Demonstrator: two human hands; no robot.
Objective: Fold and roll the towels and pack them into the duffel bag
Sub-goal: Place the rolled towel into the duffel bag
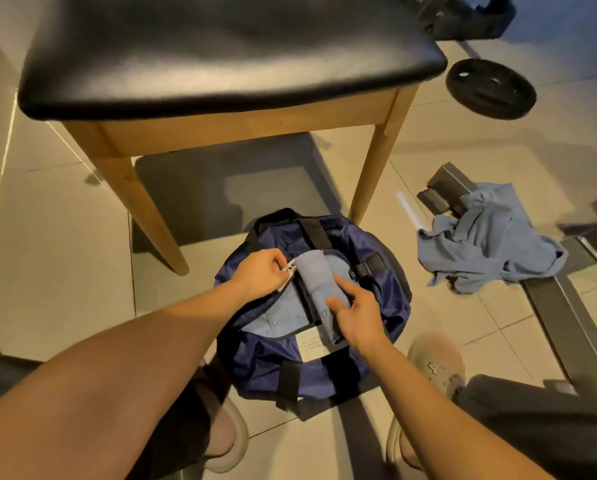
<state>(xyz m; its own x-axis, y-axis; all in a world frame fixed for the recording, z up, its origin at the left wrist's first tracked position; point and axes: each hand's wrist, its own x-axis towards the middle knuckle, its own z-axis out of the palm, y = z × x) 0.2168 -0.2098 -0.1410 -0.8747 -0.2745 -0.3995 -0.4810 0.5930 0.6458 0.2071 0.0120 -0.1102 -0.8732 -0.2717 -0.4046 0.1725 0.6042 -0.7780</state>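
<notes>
Rolled blue towel (316, 275) is gripped by right hand (355, 313) and set into open navy duffel bag (272, 362) on floor (65, 254). Bag edge is pinched open by left hand (259, 271). Packed towel (279, 317) is seen inside. Crumpled towel (487, 244), far right, is not yet folded.

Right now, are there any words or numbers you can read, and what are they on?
White label on the duffel bag: lines of small print, too blurred to read.
Paper tag pinched by the left hand: dark marks, too small to read.
Nothing else shows readable writing.
</notes>
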